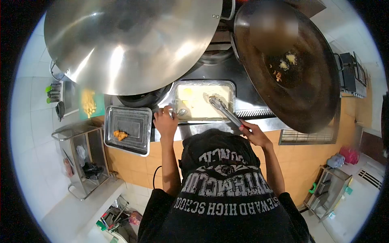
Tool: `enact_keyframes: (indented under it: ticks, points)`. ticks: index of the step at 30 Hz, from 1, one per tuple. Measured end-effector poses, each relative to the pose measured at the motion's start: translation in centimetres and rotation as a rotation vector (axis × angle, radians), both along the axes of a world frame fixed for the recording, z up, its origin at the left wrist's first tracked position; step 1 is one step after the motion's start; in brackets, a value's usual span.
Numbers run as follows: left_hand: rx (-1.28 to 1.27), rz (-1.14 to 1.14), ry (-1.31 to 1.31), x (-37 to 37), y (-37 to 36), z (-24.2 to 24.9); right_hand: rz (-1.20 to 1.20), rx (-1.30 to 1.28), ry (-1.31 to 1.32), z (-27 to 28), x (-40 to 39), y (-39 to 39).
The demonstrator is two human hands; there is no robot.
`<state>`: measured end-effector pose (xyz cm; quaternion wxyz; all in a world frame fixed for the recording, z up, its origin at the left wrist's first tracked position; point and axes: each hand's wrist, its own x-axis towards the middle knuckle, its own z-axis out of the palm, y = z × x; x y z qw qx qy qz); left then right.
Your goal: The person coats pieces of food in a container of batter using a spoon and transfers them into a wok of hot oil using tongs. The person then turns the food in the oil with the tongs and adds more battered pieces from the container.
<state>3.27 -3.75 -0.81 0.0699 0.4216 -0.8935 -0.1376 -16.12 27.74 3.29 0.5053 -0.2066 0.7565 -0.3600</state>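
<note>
"Can you see everything from here?"

"No. A blur covers part of the dark wok [300, 97], and the steel pan [137, 48] is cut off at the top. I can't tell whether the tongs [227, 111] pinch anything in the batter [198, 97]."

"And the hands?"

"The right hand [254, 133] is closed round the tongs' handle end. The left hand [165, 123] has its fingers parted and half bent, by the batter tray [202, 82]; I see nothing in it, but can't tell if it touches the rim."

"How many trays?"

"Two: that one, and the left tray [131, 121] with one brown lump [120, 135]. Two pale pieces [291, 59] lie in the wok; the brown bits [277, 75] there are too clumped to count."

"How do the tongs look?"

"One pair, shiny metal, slanting over the tray's near right side, tips at the batter, which is pale cream with yellow patches."
</note>
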Motion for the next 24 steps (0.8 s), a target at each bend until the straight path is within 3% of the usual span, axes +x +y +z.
enact_keyframes:
  ticks: [1,2,4,6,8,16,18,20,22,23,24]
  points:
    - [-0.085,0.020,-0.171,0.3,-0.2,0.2,0.037,-0.097,0.105,-0.5,0.2,-0.3]
    - [-0.085,0.025,-0.171,0.6,-0.5,0.0,0.041,-0.097,0.105,-1.0,0.3,-0.4]
    - [0.014,0.026,-0.414,1.5,-1.3,-1.0,0.157,-0.059,0.329,-0.8,0.5,-2.1]
    - [0.110,0.005,-0.473,2.0,-2.2,-1.7,0.180,-0.036,0.438,-0.6,1.1,-3.1]
    - [0.233,-0.009,-0.550,2.5,-2.7,-2.1,0.283,0.116,0.760,-0.5,1.6,-3.8]
    - [0.270,-0.069,-0.544,3.1,-3.3,-2.6,0.291,0.172,0.837,-1.4,2.9,-3.7]
    - [0.271,-0.089,-0.527,3.3,-3.4,-2.5,0.192,0.102,0.564,-1.1,2.6,-3.3]
    - [0.274,-0.113,-0.507,3.1,-3.4,-2.5,0.149,0.027,0.540,-1.0,2.5,-2.4]
    - [0.297,-0.094,-0.547,2.7,-3.4,-1.6,-0.072,-0.085,0.061,-0.7,2.3,-1.7]
    - [0.299,-0.098,-0.545,2.5,-3.4,-1.1,-0.193,-0.010,-0.168,-0.4,2.3,-1.0]
    - [0.315,-0.096,-0.535,2.4,-3.4,-0.7,-0.195,-0.007,-0.166,-0.6,2.3,-0.4]
